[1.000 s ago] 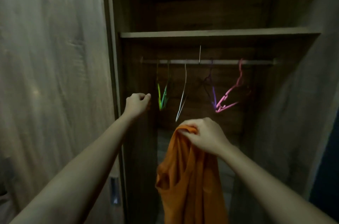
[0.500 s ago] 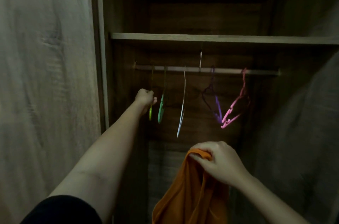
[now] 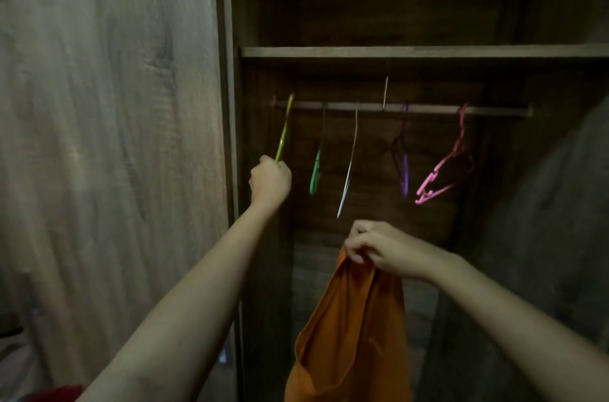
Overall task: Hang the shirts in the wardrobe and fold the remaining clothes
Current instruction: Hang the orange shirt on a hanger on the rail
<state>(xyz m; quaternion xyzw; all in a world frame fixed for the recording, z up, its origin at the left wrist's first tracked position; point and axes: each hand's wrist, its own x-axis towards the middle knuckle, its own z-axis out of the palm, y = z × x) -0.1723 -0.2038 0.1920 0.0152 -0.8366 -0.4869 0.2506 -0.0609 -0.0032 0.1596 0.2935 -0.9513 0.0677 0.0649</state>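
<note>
I face an open wardrobe with a hanging rail (image 3: 428, 109) under a shelf. My left hand (image 3: 270, 181) grips the lower part of a yellow-green hanger (image 3: 284, 131), which tilts up toward the rail's left end. An orange shirt (image 3: 349, 335) hangs from my right hand (image 3: 379, 246), which pinches its top edge in front of the wardrobe. On the rail hang a green hanger (image 3: 315, 176), a white hanger (image 3: 349, 164), a purple hanger (image 3: 402, 167) and a pink hanger (image 3: 445, 171).
The wardrobe's wooden door (image 3: 108, 138) stands at the left, its edge right beside my left hand. A shelf (image 3: 428, 51) spans the wardrobe above the rail. Something red (image 3: 56, 393) shows at the bottom left corner. A grey surface (image 3: 560, 220) fills the right side.
My left hand reached into the wardrobe, took hold of the yellow-green hanger and pulled it left and outward. My right hand sank a little with the orange shirt.
</note>
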